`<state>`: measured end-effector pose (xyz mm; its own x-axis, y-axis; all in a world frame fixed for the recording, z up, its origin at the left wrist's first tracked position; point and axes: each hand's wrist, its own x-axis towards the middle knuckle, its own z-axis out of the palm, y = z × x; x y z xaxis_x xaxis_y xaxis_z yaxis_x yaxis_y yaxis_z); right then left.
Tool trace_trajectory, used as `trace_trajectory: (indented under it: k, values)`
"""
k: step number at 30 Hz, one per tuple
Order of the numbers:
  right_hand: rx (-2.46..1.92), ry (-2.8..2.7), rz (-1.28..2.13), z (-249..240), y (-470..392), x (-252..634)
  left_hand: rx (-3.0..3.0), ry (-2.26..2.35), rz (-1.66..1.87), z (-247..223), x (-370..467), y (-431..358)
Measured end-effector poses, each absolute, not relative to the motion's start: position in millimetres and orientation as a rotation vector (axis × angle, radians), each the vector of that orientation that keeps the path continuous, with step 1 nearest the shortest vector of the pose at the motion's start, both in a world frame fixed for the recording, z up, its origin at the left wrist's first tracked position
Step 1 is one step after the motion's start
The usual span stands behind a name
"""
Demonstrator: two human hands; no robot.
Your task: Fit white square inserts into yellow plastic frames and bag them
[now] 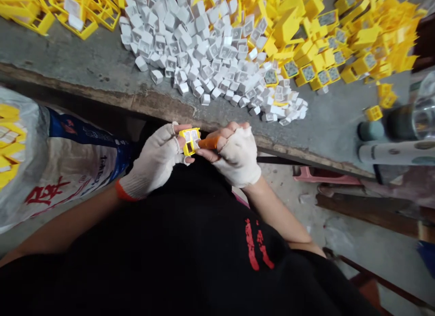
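In a white fingerless glove, my left hand [157,158] grips a small yellow frame [190,141] by its left side. White pieces sit in some of the frame's compartments, and one lower compartment looks dark. My right hand [236,153], gloved the same way, is wrapped round an orange tool handle [209,143]. The handle's left end meets the right side of the frame; the tool's tip is too small to make out. Both hands are close together in front of the black shirt, just below the bench edge.
White caps [204,48] lie heaped on the grey bench [84,57], with yellow parts [312,44] to their right. A sack [68,166] holding yellow pieces stands at left. Jars [404,121] and a white roll [397,153] are at right.
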<state>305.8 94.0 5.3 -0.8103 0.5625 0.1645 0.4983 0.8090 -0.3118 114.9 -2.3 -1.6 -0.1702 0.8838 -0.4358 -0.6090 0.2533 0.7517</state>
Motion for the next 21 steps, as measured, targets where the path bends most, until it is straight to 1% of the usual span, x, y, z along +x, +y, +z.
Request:
trace_trajectory:
  k: [3,7,10,12,14,15,17,21]
  values:
    - [-0.794,-2.733,0.450,1,94,316,0.321,1.116,1.353,0,106,-5]
    - [-0.848,-2.668,0.633,-18,91,328,0.245,1.217,1.494,10,78,-13]
    - [-0.797,-2.958,0.768,-42,81,310,0.174,1.264,1.562,16,64,-23]
    - [-0.815,-3.167,0.693,-54,73,288,0.169,1.270,1.555,18,63,-28]
    - [-0.840,-3.281,0.610,-61,70,267,0.187,1.258,1.534,18,67,-32]
    - [-0.846,-3.304,0.620,-62,69,260,0.194,1.253,1.523,18,69,-33]
    - [-0.879,-3.250,0.762,-59,71,257,0.195,1.248,1.513,18,73,-35]
    - [-0.896,-2.741,1.167,-43,69,290,0.197,1.201,1.530,18,73,-38]
